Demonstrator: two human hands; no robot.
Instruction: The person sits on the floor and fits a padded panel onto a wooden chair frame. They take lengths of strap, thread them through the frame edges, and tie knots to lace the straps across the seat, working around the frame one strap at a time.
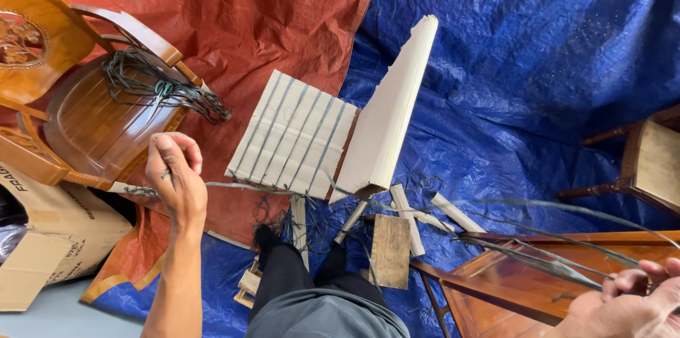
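Note:
My left hand (177, 171) is raised with its fingers closed on a thin grey cord (241, 186) that runs off toward the right. At the lower right corner my right hand (630, 295) grips several strands of the same grey cord (538, 253), just above a wooden chair frame (510, 285). Between the hands stands a chair wrapped in cream cardboard (312, 132), its seat bound with parallel cord lines and its back (393, 108) upright. Loose cord lies tangled at its legs. My dark trouser legs (297, 274) reach down toward it.
A carved wooden chair (78, 111) at the left carries a bundle of dark cord (163, 86) on its seat. A cardboard box (49, 232) stands below it. Red tarp (234, 12) and blue tarp (531, 47) cover the floor. Another wooden chair (652, 161) shows at the right edge.

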